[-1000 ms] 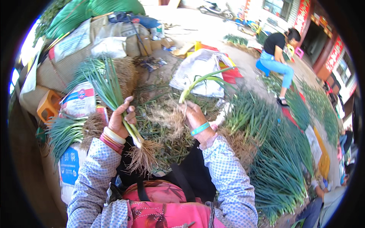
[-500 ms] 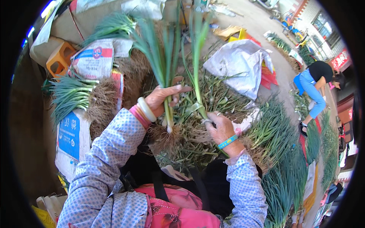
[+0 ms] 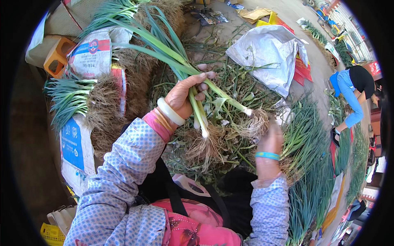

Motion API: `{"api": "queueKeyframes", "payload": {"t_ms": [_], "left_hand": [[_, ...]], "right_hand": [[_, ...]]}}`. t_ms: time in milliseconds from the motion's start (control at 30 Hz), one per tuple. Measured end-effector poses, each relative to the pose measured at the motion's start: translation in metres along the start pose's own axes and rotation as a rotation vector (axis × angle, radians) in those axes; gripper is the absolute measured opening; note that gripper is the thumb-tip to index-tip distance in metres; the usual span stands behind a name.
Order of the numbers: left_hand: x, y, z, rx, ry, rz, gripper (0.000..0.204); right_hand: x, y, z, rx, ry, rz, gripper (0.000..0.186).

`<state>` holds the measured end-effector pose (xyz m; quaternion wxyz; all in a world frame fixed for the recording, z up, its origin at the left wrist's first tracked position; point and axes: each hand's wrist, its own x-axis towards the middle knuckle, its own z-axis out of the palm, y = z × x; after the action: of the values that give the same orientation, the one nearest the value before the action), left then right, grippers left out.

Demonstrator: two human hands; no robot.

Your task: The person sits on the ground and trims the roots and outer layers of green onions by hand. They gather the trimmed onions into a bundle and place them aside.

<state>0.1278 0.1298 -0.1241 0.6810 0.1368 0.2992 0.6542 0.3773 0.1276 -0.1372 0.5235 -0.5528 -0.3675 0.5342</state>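
You are holding a small bunch of green onions in your left hand, fingers curled closed around the pale stalks just above the white bulbs. The long green leaves are fanning away toward ten o'clock, and the tangled brown roots are hanging down toward five o'clock. One onion is angling out of the bunch toward four o'clock, its rooty end lying just above your right hand, at about three o'clock from your left. Your right hand is turned with its back to the camera, so whether its fingers are pinching the roots or hanging loose cannot be told.

To do this step well, I judge that you are best keeping the left grip firm near the bulbs so the stalks are not sliding apart, and working the stray onion's root end with the right hand while the bulbs stay level with one another.

Beneath both hands a heap of trimmings and loose leaves is covering the ground. At nine o'clock, bundled onions are lying on printed sacks. At one o'clock sits a crumpled white bag. At three o'clock, well apart, another person in blue is bending over rows of laid-out onions.
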Motion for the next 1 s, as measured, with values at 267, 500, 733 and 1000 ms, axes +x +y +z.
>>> {"api": "queueKeyframes", "payload": {"t_ms": [267, 500, 733, 1000], "left_hand": [[-0.011, -0.007, 0.004, 0.046, -0.062, -0.056, 0.035], [-0.004, 0.011, -0.02, 0.048, 0.052, 0.05, 0.024], [-0.004, 0.013, -0.029, 0.233, 0.181, 0.01, 0.023], [0.008, 0.037, -0.05, 0.385, 0.392, 0.098, 0.012]], "right_hand": [[-0.021, 0.025, 0.071, 0.162, -0.585, -0.004, 0.036], [-0.028, 0.015, 0.047, 0.157, -0.621, 0.285, 0.022], [-0.05, 0.004, -0.016, 0.084, -0.866, 0.358, 0.028], [-0.066, 0.006, -0.05, -0.739, -0.875, -0.169, 0.022]]}}
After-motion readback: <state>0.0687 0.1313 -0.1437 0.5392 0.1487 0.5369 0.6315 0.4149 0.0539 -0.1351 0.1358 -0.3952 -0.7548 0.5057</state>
